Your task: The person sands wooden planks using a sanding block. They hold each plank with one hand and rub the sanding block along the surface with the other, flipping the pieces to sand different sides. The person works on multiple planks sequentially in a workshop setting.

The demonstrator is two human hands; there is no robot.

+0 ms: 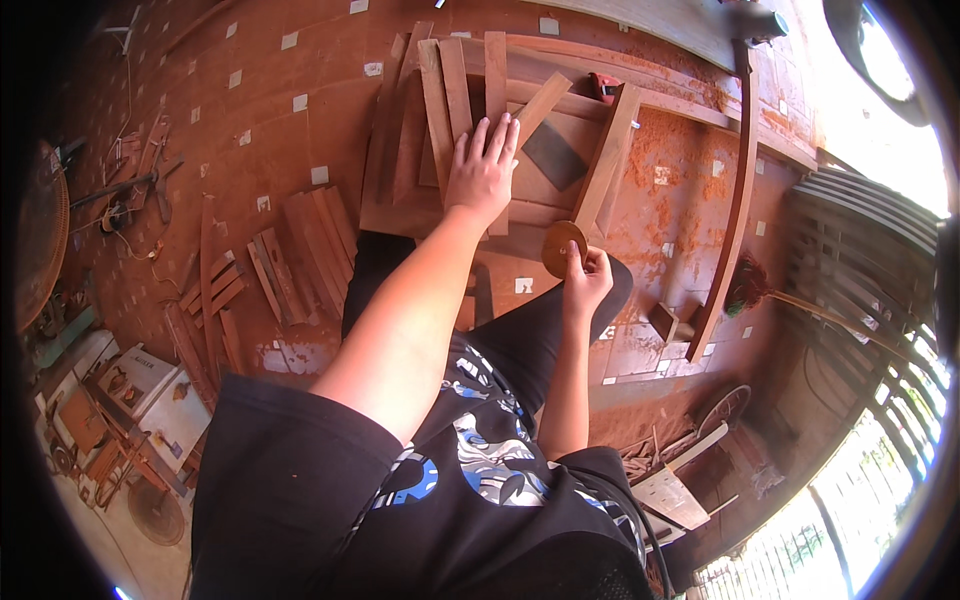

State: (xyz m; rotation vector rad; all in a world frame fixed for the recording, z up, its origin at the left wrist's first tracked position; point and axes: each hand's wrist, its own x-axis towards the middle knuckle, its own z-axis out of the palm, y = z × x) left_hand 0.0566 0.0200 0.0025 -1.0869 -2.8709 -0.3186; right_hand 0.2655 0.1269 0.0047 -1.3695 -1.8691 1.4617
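My left hand [482, 178] lies with its fingers spread over the near ends of several wooden strips. One of them is a light strip [541, 108] slanting up to the right; upright strips [455, 88] stand out beyond my fingers. My right hand [588, 282] pinches a round, thin, golden-brown disc [560, 250] between thumb and fingers. The disc is by the near end of a long wooden piece [606, 155] and hides part of it. A dark flat rectangular piece [555, 156] rests between the two hands on the wooden work surface [400, 218].
A red object [604, 88] sits at the far right of the work surface. Loose boards [320, 235] lie on the dusty floor to the left. At right, a long beam [735, 215] runs near a red-headed broom [748, 284] and a slatted rack [860, 245]. A white cabinet [170, 410] stands lower left.
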